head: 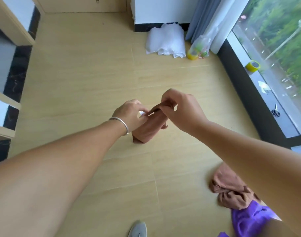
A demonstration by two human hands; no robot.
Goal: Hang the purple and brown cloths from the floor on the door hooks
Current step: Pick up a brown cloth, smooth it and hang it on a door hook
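— Above the middle of the floor [95, 74], what have the hands got?
— A brown cloth [148, 127], lifted clear of the boards; the right hand [181, 111] pinches its top edge with curled fingers, and the left hand [130, 115], a silver bangle [119, 124] on its wrist, grips the fold just beside, where a bit of white shows; the cloth hangs down between them.
— And the other cloths?
— At the floor's near right corner; a second brown cloth [231, 189] lies crumpled, touching a purple cloth [249, 219] nearer the bottom edge; the right forearm crosses over both.
— Any containers?
— A clear plastic bag [203, 42] at the far right corner, by the grey curtain [202, 14]; something green and a yellow tape roll [192, 54] lie at its foot, though whether inside I cannot tell; a white bundle [165, 41] sits just beside it.
— The room?
— Pale wood boards; a window sill [273, 103] along the right with another tape roll [252, 65] and scissors [275, 111]; a grey shoe [137, 230] at the near edge.
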